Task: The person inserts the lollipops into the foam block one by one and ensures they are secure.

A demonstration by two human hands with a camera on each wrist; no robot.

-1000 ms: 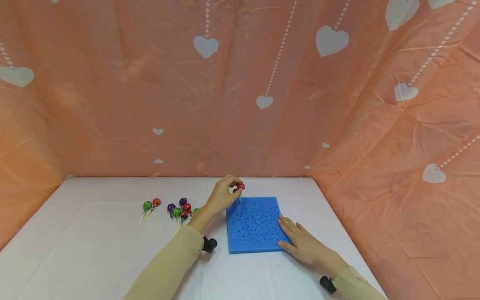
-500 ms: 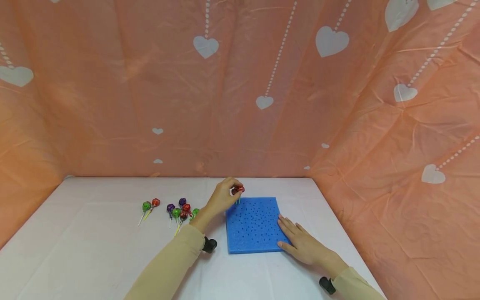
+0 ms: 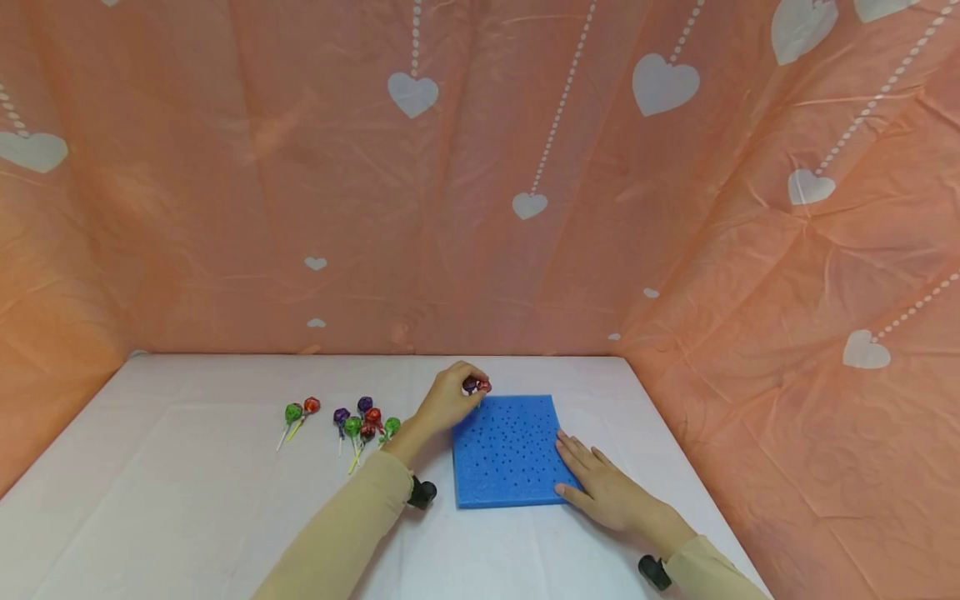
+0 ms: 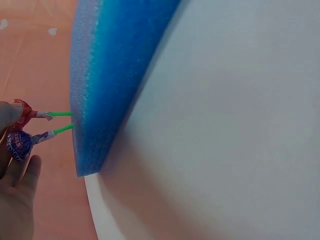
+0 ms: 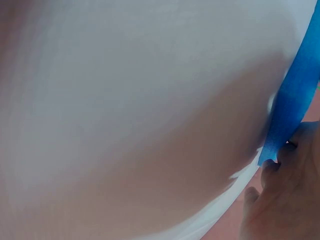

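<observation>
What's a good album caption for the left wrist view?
A red lollipop in the left grip, a purple one beside it, their green sticks meeting the blue foam.

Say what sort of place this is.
Probably a makeshift recording booth: orange sheeting with pale hearts stands behind and along both sides of the white table, and the person wears wrist cameras.

The left hand (image 3: 448, 397) pinches; the right (image 3: 609, 492) rests, fingers extended.
</observation>
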